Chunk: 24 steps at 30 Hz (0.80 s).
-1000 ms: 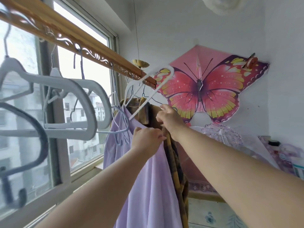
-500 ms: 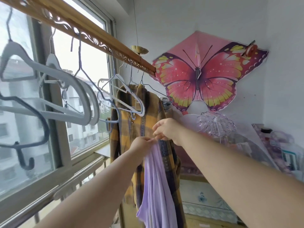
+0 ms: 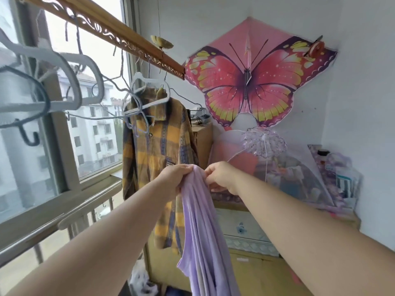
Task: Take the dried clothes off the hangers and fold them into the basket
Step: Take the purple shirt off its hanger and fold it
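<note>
While both forearms reach forward side by side, the left hand (image 3: 174, 178) is closed round the bunched top of a pale lilac soft-knit garment (image 3: 203, 231), with its fingers curled over the gather. The right hand (image 3: 222, 177) pinches the same gather from the other side, fingertips against the cloth. The lilac garment hangs free from the two hands in long folds, off any hanger, and runs down past the bottom edge of the view.

Just behind it, a yellow-and-brown plaid flannel shirt (image 3: 156, 150) hangs under the carved wooden drying rail (image 3: 102, 28). A tilted white plastic hanger (image 3: 147, 97) and thin wire ones cluster at its collar; which one bears it I cannot tell. Further left along the rail, thick grey flocked hangers (image 3: 64, 82) hang bare beside the window (image 3: 96, 135). On the white wall to the right is a pink butterfly-shaped kite (image 3: 252, 82), and below it stands a translucent net dome with a lilac frill (image 3: 265, 142).
</note>
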{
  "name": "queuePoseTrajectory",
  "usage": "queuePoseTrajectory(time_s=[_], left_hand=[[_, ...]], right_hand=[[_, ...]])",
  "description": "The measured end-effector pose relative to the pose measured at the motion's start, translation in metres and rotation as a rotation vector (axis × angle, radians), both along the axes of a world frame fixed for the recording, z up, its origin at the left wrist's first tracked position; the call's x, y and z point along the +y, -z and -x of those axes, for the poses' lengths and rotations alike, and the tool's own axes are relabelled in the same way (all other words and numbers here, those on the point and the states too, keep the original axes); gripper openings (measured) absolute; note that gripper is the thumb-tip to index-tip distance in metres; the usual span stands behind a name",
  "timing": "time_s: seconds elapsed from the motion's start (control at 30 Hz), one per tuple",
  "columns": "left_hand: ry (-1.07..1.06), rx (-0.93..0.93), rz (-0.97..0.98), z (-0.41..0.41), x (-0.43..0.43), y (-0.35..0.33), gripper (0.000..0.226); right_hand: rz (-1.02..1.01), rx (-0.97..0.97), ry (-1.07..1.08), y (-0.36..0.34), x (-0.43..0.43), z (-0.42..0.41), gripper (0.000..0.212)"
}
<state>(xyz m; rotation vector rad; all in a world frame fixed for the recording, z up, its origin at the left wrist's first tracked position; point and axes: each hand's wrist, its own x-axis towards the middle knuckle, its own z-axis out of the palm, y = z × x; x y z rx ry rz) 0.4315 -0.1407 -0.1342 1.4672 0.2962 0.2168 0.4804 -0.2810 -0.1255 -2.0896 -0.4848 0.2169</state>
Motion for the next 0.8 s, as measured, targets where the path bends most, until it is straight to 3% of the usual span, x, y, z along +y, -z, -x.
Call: queuePoseTrajectory(time_s=[0.2, 0.43, 0.8], left_hand=[[-0.079, 0.06, -0.075, 0.006, -0.006, 0.009, 0.012], [-0.054, 0.045, -0.168, 0.018, -0.006, 0.012, 0.012], [0.012, 0.029, -0.067, 0.032, 0.004, 0.019, 0.016]], right_hand=[[-0.107, -0.026, 0.182, 0.02, -0.011, -0.001, 0.023], [-0.199, 0.089, -0.083, 0.027, -0.012, 0.02, 0.013], [-0.355, 0.154, -0.161, 0.053, -0.008, 0.02, 0.005]])
